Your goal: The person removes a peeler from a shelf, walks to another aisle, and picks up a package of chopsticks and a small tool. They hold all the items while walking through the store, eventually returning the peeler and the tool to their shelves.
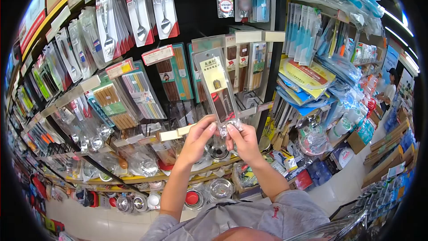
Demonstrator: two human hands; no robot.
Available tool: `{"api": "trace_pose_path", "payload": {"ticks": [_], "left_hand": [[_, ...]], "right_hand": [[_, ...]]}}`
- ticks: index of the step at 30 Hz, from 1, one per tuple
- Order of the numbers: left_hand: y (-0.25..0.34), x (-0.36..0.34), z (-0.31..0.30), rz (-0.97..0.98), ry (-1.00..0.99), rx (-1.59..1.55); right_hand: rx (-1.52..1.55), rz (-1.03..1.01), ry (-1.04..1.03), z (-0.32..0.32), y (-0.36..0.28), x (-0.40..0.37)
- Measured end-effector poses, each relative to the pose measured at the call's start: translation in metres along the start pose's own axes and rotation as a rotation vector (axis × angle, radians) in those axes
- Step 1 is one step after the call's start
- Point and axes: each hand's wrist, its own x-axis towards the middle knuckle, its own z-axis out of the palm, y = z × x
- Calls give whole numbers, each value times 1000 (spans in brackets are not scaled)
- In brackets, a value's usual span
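Behind the hands (198,139), a display shelf (133,179) with steel bowls (220,188) below; packed spoons (138,13) and chopsticks (178,73) hung above left.

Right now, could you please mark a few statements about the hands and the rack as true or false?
1. The left hand and the right hand both hold the packet. True.
2. The packet holds a fork. False: it holds dark sticks.
3. Spoons hang on the rack at the upper left. True.
4. Nobody else is in view. False: a person stands at the far right.
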Motion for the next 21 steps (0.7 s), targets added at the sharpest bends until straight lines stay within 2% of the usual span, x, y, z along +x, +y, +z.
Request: {"api": "trace_pose_path", "payload": {"ticks": [2,7,10,13,19,21], "left_hand": [[-3,3,5,89,-24,91],[0,4,18,10,43,-15],[-6,6,18,-1,79,-3],[-7,6,21,-24,82,11],[-16,14,37,56,72,56],[-24,19,35,86,66,261]], "right_hand": [[23,11,-9,2,0,0],[59,33,-40,0,4,-1],[-98,16,-206,-8,-2,-4],[-107,47,-248,-16,-1,-5],[-120,28,-213,-43,-6,-10],[-169,-4,-207,-51,-13,-12]]}}
